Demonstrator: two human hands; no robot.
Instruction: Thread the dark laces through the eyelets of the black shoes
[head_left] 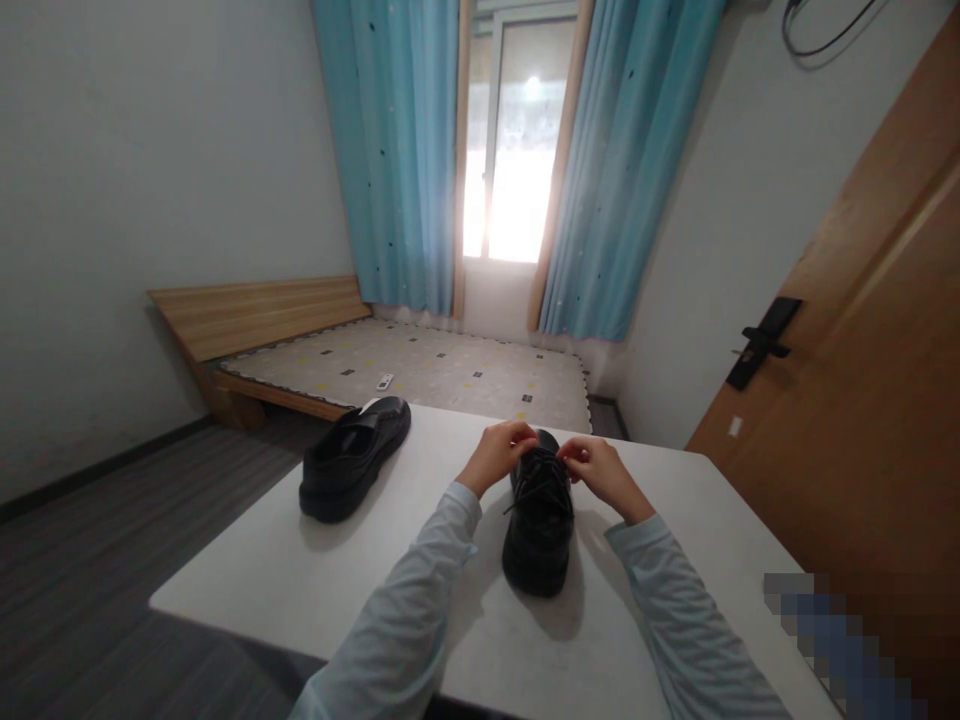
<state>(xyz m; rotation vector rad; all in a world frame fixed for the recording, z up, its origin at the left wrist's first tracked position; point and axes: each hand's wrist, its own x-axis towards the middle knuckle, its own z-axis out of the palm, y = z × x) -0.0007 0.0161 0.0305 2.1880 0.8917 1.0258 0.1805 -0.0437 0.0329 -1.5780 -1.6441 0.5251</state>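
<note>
A black lace-up shoe [537, 545] stands upright on the white table in front of me, its heel toward me. Its black shoelace [541, 478] crosses over the upper, and a loose end sticks out to the left. My left hand [498, 452] is at the left side of the lacing, fingertips pinched on the shoelace near the toe. At the right side, my right hand [602, 474] has thumb and fingers closed on the shoelace too. The thin lace between the fingertips is hard to see. Further left sits a second black shoe [349, 465], apart from both hands.
The white table [247, 570] has its far edge close to a bed [450, 362] with a patterned mattress, where a white remote control [385, 382] lies. A wooden door [847, 330] with a black handle is on the right. Blue curtains [405, 150] hang by the window.
</note>
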